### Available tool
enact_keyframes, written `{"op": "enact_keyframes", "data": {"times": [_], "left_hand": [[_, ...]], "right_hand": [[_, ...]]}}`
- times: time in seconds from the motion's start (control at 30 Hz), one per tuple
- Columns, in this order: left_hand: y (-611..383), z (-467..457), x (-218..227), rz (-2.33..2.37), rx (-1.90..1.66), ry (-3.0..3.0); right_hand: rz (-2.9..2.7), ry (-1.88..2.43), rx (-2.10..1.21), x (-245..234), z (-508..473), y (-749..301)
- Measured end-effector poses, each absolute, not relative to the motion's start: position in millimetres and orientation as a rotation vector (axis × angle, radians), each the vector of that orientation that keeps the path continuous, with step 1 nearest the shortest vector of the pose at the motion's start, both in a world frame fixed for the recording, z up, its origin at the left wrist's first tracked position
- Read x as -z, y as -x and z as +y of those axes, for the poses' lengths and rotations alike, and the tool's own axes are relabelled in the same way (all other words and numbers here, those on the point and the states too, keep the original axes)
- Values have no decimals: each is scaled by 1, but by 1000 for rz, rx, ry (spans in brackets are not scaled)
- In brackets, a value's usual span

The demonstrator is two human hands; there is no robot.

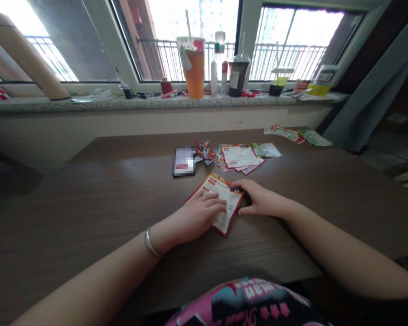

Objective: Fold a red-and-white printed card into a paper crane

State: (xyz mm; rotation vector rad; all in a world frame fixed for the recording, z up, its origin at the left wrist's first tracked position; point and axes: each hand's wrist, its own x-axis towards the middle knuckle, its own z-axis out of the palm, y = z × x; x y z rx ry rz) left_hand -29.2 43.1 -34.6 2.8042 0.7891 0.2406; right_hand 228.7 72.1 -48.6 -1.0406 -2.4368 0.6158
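Observation:
A red-edged printed paper sheet [221,192] lies on the dark wooden table [88,194] right in front of me. My left hand [193,217] rests flat on its left half, fingers stretched out across the paper. My right hand [258,199] sits at the sheet's right edge, fingers curled and pinching that edge against the table. A silver bracelet [151,243] circles my left wrist.
A phone [184,161], several small folded paper figures [204,151] and a stack of printed sheets [240,157] lie further back. More leaflets [297,135] sit at the far right. The windowsill [122,104] holds an orange cup [194,68], bottles, a dark cup [238,77] and pens.

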Motion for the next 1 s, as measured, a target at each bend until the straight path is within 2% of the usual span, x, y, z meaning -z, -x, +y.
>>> {"op": "enact_keyframes", "data": {"times": [1.0], "left_hand": [[29,51,49,791,-319,-2761]], "right_hand": [[-2360,1033,-537,58,88,-226]]}}
